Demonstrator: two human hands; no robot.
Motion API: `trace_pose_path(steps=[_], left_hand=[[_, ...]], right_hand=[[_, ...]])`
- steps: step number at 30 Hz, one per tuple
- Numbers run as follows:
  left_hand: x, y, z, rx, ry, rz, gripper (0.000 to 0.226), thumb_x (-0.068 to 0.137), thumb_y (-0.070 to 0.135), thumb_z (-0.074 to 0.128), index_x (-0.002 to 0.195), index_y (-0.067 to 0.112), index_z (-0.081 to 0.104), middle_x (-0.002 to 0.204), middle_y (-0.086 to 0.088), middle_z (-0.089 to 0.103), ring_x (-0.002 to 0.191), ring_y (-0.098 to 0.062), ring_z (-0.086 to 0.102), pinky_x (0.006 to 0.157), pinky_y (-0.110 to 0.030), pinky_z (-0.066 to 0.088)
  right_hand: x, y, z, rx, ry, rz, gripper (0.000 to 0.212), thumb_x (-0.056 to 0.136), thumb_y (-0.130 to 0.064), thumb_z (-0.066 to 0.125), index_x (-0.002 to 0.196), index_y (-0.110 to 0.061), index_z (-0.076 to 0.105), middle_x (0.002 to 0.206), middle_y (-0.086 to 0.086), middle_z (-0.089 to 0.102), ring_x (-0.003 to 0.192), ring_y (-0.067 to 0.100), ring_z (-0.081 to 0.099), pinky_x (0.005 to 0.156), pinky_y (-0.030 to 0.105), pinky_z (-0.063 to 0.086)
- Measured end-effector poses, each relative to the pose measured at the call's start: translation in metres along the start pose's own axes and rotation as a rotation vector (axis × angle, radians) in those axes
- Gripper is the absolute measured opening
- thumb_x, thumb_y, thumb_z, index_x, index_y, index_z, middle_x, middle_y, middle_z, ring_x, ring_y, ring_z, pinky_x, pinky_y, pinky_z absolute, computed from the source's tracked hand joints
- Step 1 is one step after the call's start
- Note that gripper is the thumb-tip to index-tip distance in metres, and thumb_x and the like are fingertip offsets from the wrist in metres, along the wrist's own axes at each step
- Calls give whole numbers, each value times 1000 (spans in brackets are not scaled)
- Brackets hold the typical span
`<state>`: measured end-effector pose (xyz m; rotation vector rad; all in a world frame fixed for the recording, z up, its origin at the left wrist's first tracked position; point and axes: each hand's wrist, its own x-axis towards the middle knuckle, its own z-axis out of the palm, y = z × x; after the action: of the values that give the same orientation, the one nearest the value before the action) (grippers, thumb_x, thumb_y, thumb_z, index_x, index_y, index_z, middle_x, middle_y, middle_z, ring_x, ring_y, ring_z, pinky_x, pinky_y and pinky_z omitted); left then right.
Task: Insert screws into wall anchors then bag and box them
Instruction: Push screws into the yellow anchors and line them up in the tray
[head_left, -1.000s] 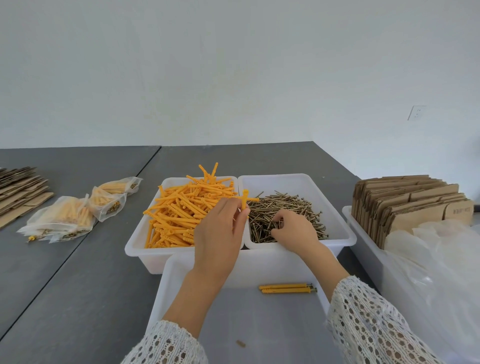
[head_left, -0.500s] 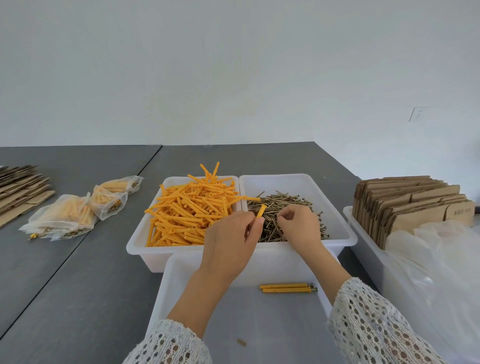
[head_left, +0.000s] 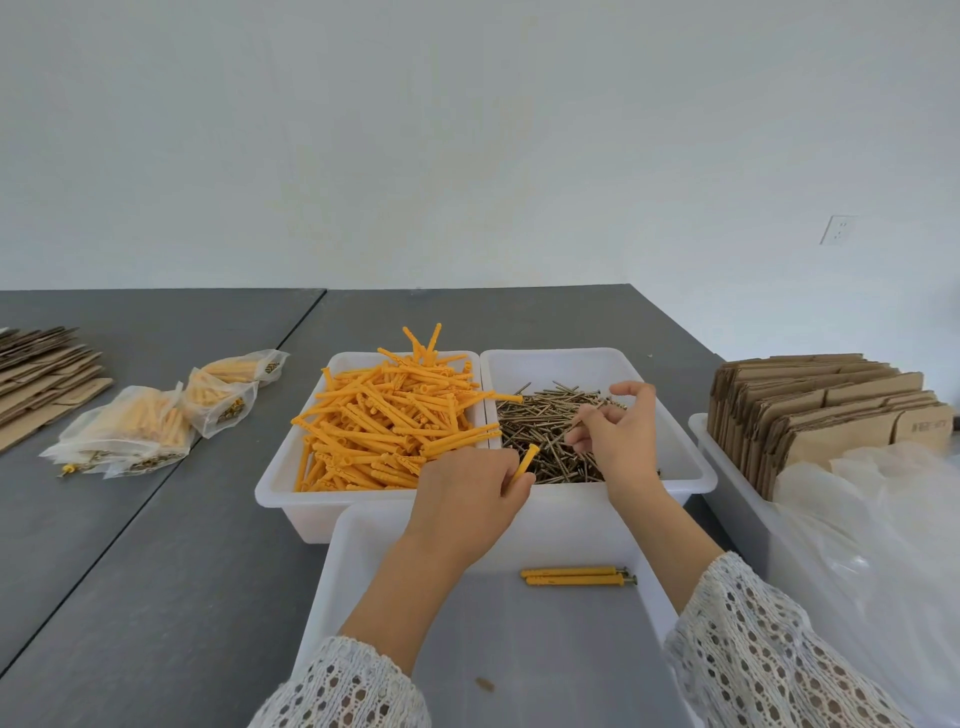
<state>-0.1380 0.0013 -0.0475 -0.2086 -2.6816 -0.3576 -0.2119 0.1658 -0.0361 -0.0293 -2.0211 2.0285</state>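
Note:
A white bin (head_left: 280, 483) holds a heap of orange wall anchors (head_left: 384, 421); the bin (head_left: 691, 467) beside it holds brass screws (head_left: 550, 421). My left hand (head_left: 462, 499) grips one orange anchor (head_left: 525, 463), its tip pointing up and right over the bins' divide. My right hand (head_left: 621, 436) hovers over the screws and pinches a single screw (head_left: 587, 413) between thumb and forefinger, just right of the anchor's tip. Two finished anchor-and-screw pairs (head_left: 576, 577) lie in the near white tray (head_left: 332, 571).
Several filled plastic bags (head_left: 156, 415) lie on the grey table at left, beside flat cardboard (head_left: 36, 374). At right, a white bin (head_left: 727, 478) holds folded cardboard boxes (head_left: 826, 410) and loose clear bags (head_left: 883, 545).
My left hand drew back from the anchor heap with one anchor, toward the near edge. My right hand lifted out of the screw pile with a screw and moved right.

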Motion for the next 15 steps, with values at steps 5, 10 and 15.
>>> trace_pose_path(steps=[5,10,15], left_hand=[[1,-1,1,6,3,6,46,97,51,49,63,23,35,57,4,46,56,-11,44,47,-26,25],[1,-2,2,17,-4,-3,46,98,52,48,64,23,36,57,5,45,57,-11,43,47,-26,26],[2,-2,1,21,-9,2,43,98,52,48,66,23,40,60,5,48,58,-10,44,47,-26,25]], right_hand=[[-1,-4,2,188,-9,65,18,98,-3,55,105,-14,43,69,8,66,52,13,64,52,22,53],[-1,-4,4,170,-54,36,15,98,-5,57,100,-15,45,65,6,68,52,14,64,50,22,53],[-2,-2,7,104,-46,0,17,97,-6,57,98,-17,45,65,6,67,50,15,65,48,23,53]])
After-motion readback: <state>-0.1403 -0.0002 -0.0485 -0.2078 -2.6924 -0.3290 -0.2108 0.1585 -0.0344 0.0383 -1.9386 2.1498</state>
